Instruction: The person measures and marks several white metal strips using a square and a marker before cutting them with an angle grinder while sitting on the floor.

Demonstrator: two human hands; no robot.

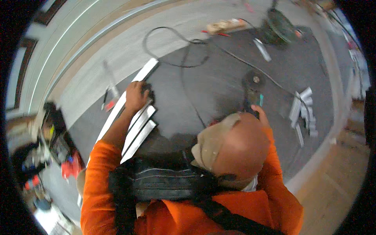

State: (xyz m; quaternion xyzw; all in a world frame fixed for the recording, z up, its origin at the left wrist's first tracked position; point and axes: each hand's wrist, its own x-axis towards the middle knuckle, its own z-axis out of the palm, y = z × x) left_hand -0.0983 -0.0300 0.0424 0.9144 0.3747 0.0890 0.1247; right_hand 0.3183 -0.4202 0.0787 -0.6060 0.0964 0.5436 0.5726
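Observation:
My left hand (136,96) is closed on a long white strip (117,107) lying slantwise on the dark grey floor sheet, its fingers curled over the edge. Two shorter white strips (137,139) lie beside it, close to my left forearm. My right hand (261,114), partly hidden, is wrapped around the rear of a dark angle grinder (252,92). Its round disc (256,79) points away from me, and motion blurs the tool. Whether the disc is spinning I cannot tell.
A black cord (250,64) loops across the grey sheet (176,90). White offcuts (303,109) lie in a pile at right, and another white piece (262,50) lies farther off. A green round object (278,27) stands at the far right. Bags and gear (56,137) crowd the left.

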